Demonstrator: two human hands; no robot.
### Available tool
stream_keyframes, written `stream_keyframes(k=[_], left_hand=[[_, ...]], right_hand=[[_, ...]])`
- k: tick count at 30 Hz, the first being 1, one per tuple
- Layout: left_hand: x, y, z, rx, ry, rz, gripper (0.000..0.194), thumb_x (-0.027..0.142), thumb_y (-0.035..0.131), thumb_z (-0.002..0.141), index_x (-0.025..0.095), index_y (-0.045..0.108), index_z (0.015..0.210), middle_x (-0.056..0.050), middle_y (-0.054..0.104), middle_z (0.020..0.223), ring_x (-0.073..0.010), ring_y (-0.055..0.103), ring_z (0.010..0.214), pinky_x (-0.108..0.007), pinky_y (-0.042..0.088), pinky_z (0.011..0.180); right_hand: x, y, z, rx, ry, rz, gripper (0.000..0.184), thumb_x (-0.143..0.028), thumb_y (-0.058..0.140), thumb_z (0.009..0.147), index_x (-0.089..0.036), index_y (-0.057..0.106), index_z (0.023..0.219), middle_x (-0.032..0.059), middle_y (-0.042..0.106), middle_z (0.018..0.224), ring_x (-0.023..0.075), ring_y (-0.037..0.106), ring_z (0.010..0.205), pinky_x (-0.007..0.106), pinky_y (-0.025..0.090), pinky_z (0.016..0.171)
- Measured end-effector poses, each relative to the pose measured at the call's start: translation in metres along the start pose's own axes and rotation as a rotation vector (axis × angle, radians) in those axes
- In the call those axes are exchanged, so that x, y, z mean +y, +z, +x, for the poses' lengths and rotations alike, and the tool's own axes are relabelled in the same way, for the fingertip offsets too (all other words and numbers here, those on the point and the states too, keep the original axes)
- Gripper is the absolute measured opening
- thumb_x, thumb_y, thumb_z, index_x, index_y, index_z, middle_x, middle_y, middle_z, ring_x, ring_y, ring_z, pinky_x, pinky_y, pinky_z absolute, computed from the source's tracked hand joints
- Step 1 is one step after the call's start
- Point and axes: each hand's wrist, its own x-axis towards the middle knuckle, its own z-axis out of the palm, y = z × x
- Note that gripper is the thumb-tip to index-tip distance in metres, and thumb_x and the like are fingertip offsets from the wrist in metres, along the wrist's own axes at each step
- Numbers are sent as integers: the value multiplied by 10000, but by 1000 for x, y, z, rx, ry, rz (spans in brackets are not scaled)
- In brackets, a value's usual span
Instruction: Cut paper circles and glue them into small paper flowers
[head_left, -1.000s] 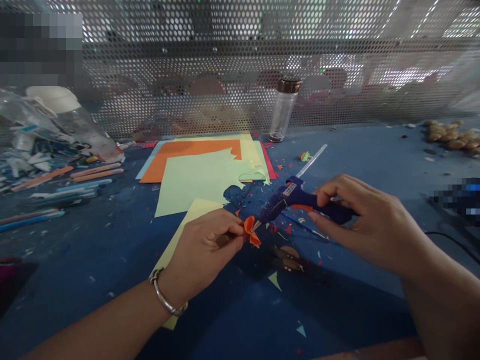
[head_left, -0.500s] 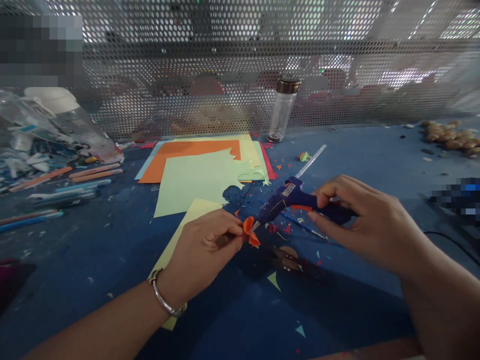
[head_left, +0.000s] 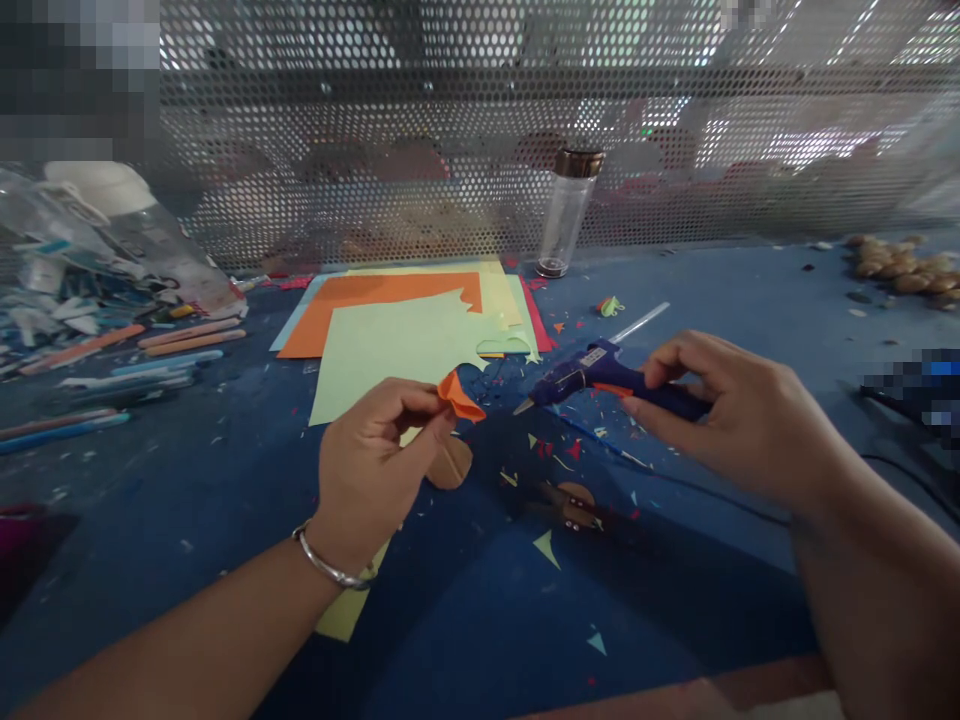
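Note:
My left hand (head_left: 382,450) pinches a curled orange paper piece (head_left: 461,397) between thumb and fingertips. My right hand (head_left: 735,430) is wrapped round the handle of a blue hot glue gun (head_left: 574,375), a clear glue stick (head_left: 641,322) poking out of its back. The gun's metal tip points left and down, a short gap away from the orange paper. Just below the left fingertips lies a round brown piece (head_left: 451,464) on the blue table. Another brown round piece (head_left: 576,505) with small white dots rests in shadow beneath the gun.
Coloured paper sheets (head_left: 390,345) are stacked beyond my left hand, near a clear bottle (head_left: 562,215) at the mesh wall. Pens (head_left: 150,375) and a white-lidded bottle (head_left: 112,195) are at left. Paper scraps (head_left: 547,548) dot the table. A black cord (head_left: 720,492) trails right.
My left hand has moved left and up with the orange paper, away from the glue gun's tip. The gun now lies flatter. The brown piece below my left fingers has come into view.

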Motion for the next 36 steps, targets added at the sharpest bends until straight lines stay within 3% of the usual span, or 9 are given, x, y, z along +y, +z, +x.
stream_keyframes(k=[3, 7, 14, 18, 21, 23, 27, 31, 36], left_hand=[[-1, -1, 1, 73, 37, -32, 62, 162, 747, 841, 215, 724, 867, 16, 768, 874, -93, 703, 747, -181, 560, 686], [2, -1, 0, 60, 69, -50, 91, 127, 749, 829, 201, 707, 860, 25, 769, 857, -73, 702, 718, -150, 567, 690], [2, -1, -3, 50, 124, -101, 107, 124, 759, 824, 195, 717, 891, 0, 755, 878, -102, 693, 762, -199, 577, 726], [5, -1, -5, 44, 110, -116, 107, 111, 741, 830, 191, 709, 893, -4, 746, 879, -104, 686, 761, -208, 564, 721], [7, -1, -5, 47, 77, -114, 112, 99, 733, 824, 193, 704, 877, 3, 736, 851, -101, 678, 733, -206, 538, 676], [7, 0, -5, 32, 60, -126, 112, 95, 725, 823, 192, 701, 873, 2, 734, 845, -106, 680, 738, -213, 533, 677], [7, 0, -6, -1, 57, -132, 87, 112, 711, 833, 184, 701, 881, -20, 742, 893, -117, 684, 764, -215, 534, 665], [6, 1, -6, -30, 85, -86, 85, 109, 709, 823, 184, 694, 861, -17, 735, 879, -113, 675, 740, -219, 546, 682], [5, 2, -5, -49, 79, -79, 83, 116, 708, 825, 190, 680, 850, -12, 735, 865, -117, 672, 734, -234, 557, 702]], right_hand=[[9, -1, 4, -32, 151, -76, 173, -279, 713, 765, -222, 549, 775, -15, 593, 727, 137, 514, 621, 293, 400, 634], [21, 1, 8, -115, 333, -216, 197, -318, 722, 767, -229, 546, 778, -11, 589, 683, 150, 505, 603, 304, 377, 629], [27, 5, 4, -363, 464, -426, 333, -580, 633, 834, -253, 565, 841, 15, 622, 738, 200, 540, 654, 320, 341, 596], [15, 6, 1, -193, 288, -463, 283, -520, 672, 846, -241, 643, 882, 53, 654, 859, 270, 608, 855, 360, 402, 688], [-7, 14, -1, -62, 27, -178, 162, -379, 686, 876, -221, 664, 847, 39, 656, 838, 223, 621, 813, 351, 458, 757], [-27, 23, -3, -166, -88, 54, 130, -332, 647, 927, -211, 676, 888, 38, 669, 858, 190, 626, 784, 318, 477, 729], [-57, 42, -8, -281, -353, 144, 111, -262, 635, 950, -167, 692, 951, 72, 689, 901, 227, 619, 883, 367, 481, 823], [-64, 53, -10, -399, -382, 110, 123, -239, 621, 954, -153, 708, 942, 74, 651, 875, 228, 589, 844, 371, 469, 779], [-61, 59, -9, -425, -354, 48, 116, -197, 603, 941, -166, 704, 893, 66, 640, 857, 217, 572, 829, 344, 448, 739]])
